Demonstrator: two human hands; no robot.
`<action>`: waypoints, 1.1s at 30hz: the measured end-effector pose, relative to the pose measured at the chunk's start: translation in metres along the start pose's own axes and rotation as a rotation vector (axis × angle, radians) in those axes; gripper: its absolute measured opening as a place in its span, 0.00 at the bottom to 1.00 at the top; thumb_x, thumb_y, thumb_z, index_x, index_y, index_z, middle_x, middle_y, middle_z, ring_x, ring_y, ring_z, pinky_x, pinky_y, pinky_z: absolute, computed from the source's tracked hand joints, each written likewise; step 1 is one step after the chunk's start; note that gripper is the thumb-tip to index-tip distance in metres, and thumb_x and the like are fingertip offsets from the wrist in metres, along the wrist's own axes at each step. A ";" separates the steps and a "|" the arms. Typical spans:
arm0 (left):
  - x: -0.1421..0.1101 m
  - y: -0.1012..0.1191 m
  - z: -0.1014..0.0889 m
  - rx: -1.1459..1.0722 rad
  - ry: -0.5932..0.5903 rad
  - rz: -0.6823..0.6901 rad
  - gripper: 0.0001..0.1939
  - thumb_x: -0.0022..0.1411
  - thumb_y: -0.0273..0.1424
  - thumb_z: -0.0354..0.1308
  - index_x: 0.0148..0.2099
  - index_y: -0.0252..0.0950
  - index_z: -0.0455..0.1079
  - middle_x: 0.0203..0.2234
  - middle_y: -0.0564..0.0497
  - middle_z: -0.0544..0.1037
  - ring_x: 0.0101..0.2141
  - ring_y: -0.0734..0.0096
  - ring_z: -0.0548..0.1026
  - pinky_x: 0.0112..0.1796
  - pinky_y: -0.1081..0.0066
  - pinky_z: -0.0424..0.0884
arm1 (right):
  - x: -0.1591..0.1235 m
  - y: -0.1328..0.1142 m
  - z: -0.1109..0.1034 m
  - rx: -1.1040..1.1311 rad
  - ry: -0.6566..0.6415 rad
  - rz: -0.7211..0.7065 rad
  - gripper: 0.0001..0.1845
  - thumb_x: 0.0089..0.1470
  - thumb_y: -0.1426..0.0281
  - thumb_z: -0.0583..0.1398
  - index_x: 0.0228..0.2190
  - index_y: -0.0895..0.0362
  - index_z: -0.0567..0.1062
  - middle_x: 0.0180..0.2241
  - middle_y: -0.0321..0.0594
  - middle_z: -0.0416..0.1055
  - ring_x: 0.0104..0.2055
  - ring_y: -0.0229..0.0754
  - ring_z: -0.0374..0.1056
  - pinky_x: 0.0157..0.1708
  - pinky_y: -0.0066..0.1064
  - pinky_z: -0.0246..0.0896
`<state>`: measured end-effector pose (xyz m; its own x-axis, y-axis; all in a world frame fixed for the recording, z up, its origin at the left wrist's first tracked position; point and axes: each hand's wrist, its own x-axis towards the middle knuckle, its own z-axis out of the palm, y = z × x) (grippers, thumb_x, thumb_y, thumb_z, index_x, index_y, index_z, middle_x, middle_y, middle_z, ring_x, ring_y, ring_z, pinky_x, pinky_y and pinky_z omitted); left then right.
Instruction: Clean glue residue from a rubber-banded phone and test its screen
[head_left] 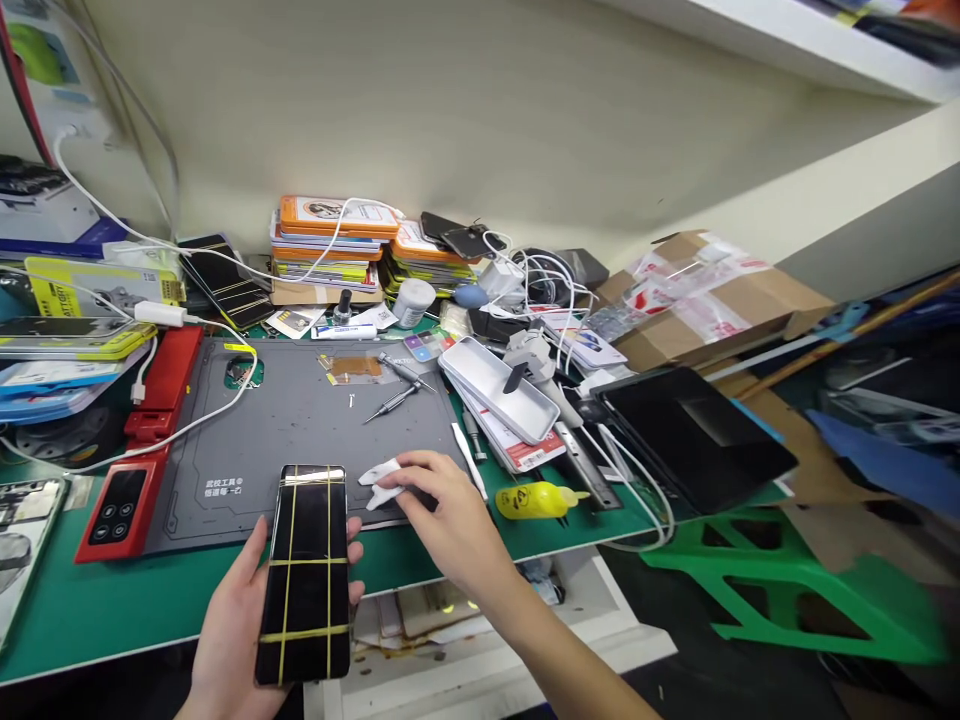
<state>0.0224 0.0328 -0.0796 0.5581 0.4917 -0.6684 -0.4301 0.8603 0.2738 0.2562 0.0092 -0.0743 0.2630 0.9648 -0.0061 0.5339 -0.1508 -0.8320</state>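
Note:
A black smartphone (pixel 306 590) rests in my left hand (pixel 232 610), its fingers wrapped around the sides. Thin yellow bands run lengthwise and crosswise over the phone's dark face. My right hand (pixel 450 515) pinches a crumpled white tissue (pixel 381 480) between thumb and fingers, just right of the phone and apart from it. Beyond both hands lies a grey work mat (pixel 300 410) with screwdrivers (pixel 401 395), a small white piece and an orange-brown flex part (pixel 356 368) on it. A yellow bottle (pixel 536 501) with a nozzle lies right of my right hand.
A red device with buttons (pixel 116 505) edges the mat's left side. Stacked orange boxes (pixel 337 215), cables, a white tray (pixel 499 390) and a cardboard box (pixel 712 300) crowd the back and right. A black tablet (pixel 694 435) lies at right. Below, a drawer (pixel 600 600) stands open near a green stool (pixel 810 590).

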 end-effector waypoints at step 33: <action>0.007 0.006 -0.008 -0.140 -0.270 -0.063 0.32 0.74 0.51 0.44 0.65 0.39 0.73 0.66 0.41 0.69 0.60 0.51 0.78 0.57 0.52 0.80 | -0.069 0.076 -0.072 -0.174 0.775 0.139 0.33 0.55 0.52 0.71 0.56 0.53 0.70 0.50 0.45 0.68 0.44 0.46 0.65 0.45 0.40 0.63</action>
<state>0.0178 0.0408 -0.0885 0.7470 0.4721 -0.4681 -0.4718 0.8725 0.1270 0.3362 -0.0846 -0.0975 0.7847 0.5209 0.3362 0.5560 -0.3513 -0.7533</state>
